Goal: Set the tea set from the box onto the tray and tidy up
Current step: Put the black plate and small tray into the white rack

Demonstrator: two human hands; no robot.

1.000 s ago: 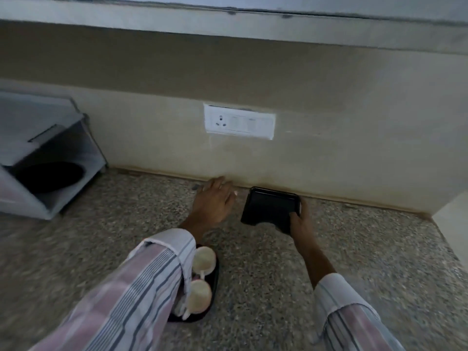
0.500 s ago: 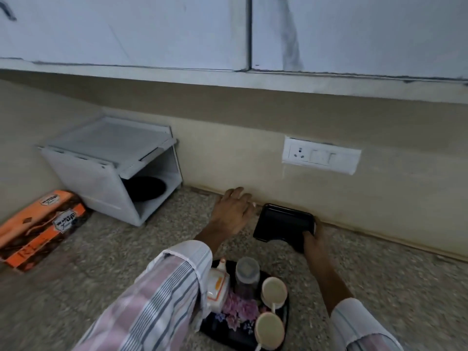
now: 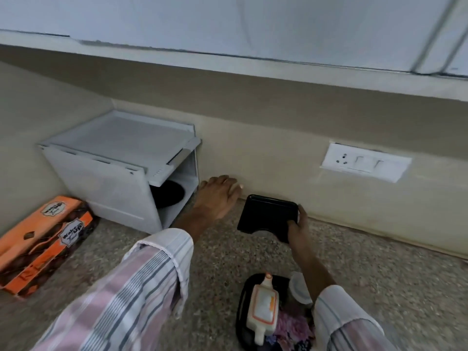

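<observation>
A black floral tray (image 3: pixel 242 304) lies on the counter at the bottom, carrying a white and orange teapot (image 3: pixel 263 309) and a lidded glass jar (image 3: pixel 298 290). My right arm hides part of it. My right hand (image 3: pixel 297 224) grips the right edge of a small black rectangular tray (image 3: pixel 266 216) held tilted near the wall. My left hand (image 3: pixel 217 196) reaches forward with straight fingers, close to the wall and beside the white shelf unit, holding nothing.
A white shelf unit (image 3: pixel 111 173) stands in the left corner with a dark pan (image 3: pixel 167 196) inside. An orange box (image 3: pixel 40 239) lies at the far left on the speckled counter (image 3: pixel 215 259). A white wall socket (image 3: pixel 364 164) sits at right. Cabinets hang overhead.
The view has swung left, bringing the shelf unit and orange box into sight. Both hands stay near the wall, the right still holding the small black tray. The cups have left the view.
</observation>
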